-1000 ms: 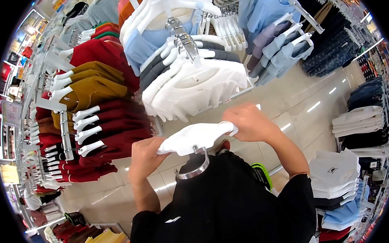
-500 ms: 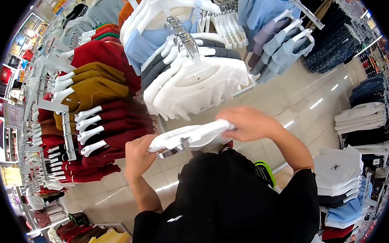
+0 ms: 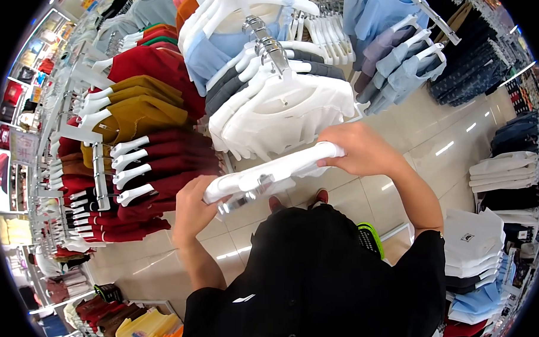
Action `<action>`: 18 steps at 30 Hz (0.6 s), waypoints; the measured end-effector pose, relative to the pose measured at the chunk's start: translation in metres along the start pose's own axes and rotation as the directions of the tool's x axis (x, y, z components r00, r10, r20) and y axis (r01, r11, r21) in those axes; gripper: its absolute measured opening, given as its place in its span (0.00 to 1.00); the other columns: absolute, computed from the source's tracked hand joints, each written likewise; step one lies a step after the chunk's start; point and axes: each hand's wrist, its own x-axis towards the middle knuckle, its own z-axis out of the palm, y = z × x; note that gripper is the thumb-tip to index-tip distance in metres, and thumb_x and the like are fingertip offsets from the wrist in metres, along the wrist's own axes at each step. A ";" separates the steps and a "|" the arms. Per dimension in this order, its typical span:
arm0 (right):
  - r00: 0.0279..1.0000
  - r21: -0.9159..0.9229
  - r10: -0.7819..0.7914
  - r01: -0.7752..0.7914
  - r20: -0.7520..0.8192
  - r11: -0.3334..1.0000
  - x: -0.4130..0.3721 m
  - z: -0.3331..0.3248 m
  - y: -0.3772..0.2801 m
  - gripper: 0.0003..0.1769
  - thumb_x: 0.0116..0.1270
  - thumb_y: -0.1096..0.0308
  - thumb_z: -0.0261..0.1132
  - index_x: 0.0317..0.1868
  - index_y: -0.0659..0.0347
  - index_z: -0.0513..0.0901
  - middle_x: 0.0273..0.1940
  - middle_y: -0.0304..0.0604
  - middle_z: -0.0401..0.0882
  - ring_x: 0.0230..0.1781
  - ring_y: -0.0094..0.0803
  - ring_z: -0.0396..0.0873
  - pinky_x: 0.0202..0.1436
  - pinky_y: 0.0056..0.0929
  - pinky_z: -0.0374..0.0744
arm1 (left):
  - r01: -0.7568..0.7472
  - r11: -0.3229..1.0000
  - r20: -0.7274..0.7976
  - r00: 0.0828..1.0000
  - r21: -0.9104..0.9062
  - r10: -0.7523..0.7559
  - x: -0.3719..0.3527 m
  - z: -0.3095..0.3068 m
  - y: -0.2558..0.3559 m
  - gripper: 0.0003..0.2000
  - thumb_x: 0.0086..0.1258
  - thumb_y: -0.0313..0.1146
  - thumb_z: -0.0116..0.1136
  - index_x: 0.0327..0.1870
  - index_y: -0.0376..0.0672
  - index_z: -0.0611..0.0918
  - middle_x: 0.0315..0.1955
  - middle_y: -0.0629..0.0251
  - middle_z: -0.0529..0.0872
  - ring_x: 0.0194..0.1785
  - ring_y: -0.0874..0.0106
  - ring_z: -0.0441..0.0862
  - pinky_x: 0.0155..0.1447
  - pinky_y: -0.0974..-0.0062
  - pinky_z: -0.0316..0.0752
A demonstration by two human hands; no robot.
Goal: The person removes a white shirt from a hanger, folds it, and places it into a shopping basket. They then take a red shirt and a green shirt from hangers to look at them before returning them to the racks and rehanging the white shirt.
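Observation:
A white shirt hangs between my hands in front of my chest, its top edge drawn into a fairly straight line. A motion-blurred hanger hook sticks out on the side facing me; most of the hanger is hidden by the cloth. My left hand is closed on one shoulder end of the shirt. At the other end my right hand grips the shoulder, fingers on top and thumb beneath. Just beyond the shirt, several white tops hang on a metal display arm.
Dark red tops and mustard tops hang on the left rack. Light blue tops hang farther off. White folded-over shirts are at right. A green-edged black basket stands beside me on the tiled floor.
My right hand has moved outward and come into focus, and the shirt is stretched longer and straighter. My left hand keeps its hold. The hanger hook is now blurred.

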 end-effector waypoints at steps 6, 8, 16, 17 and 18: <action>0.999 -0.073 -0.008 0.004 -0.048 0.997 0.008 0.000 0.003 0.14 0.63 0.59 0.74 0.40 0.58 0.82 0.35 0.44 0.85 0.39 0.48 0.83 0.41 0.44 0.77 | -0.105 0.990 -0.126 0.985 0.097 0.117 0.012 0.011 -0.002 0.17 0.57 0.25 0.71 0.49 0.38 0.82 0.35 0.55 0.85 0.38 0.52 0.84 0.41 0.63 0.79; 0.998 -0.139 0.009 -0.016 -0.055 0.990 0.012 0.000 0.002 0.14 0.63 0.58 0.74 0.40 0.57 0.81 0.35 0.43 0.84 0.39 0.48 0.83 0.40 0.44 0.77 | -0.094 0.992 -0.144 0.984 0.079 0.105 0.013 0.015 -0.002 0.17 0.60 0.27 0.72 0.49 0.38 0.81 0.34 0.55 0.84 0.36 0.51 0.83 0.38 0.64 0.78; 0.987 -0.244 -0.083 0.048 -0.135 0.969 0.018 0.007 -0.004 0.14 0.60 0.61 0.77 0.39 0.55 0.81 0.34 0.39 0.84 0.37 0.45 0.83 0.39 0.42 0.77 | -0.176 0.977 -0.138 0.972 0.123 0.192 0.027 0.013 0.011 0.18 0.55 0.24 0.69 0.47 0.38 0.80 0.35 0.56 0.84 0.37 0.52 0.83 0.37 0.63 0.77; 0.989 -0.255 -0.083 0.048 -0.126 0.966 0.019 0.012 0.001 0.13 0.60 0.61 0.77 0.39 0.54 0.81 0.34 0.39 0.84 0.37 0.44 0.83 0.38 0.42 0.77 | -0.189 0.972 -0.125 0.971 0.137 0.206 0.027 0.017 0.008 0.17 0.55 0.24 0.69 0.47 0.39 0.81 0.35 0.56 0.84 0.37 0.52 0.83 0.37 0.63 0.77; 0.991 -0.245 -0.075 0.048 -0.106 0.968 0.018 0.014 0.005 0.14 0.62 0.60 0.75 0.39 0.54 0.80 0.34 0.40 0.84 0.38 0.45 0.83 0.38 0.43 0.78 | -0.202 0.968 -0.111 0.969 0.150 0.220 0.027 0.021 0.005 0.17 0.56 0.24 0.69 0.47 0.39 0.81 0.35 0.57 0.84 0.37 0.52 0.83 0.37 0.63 0.77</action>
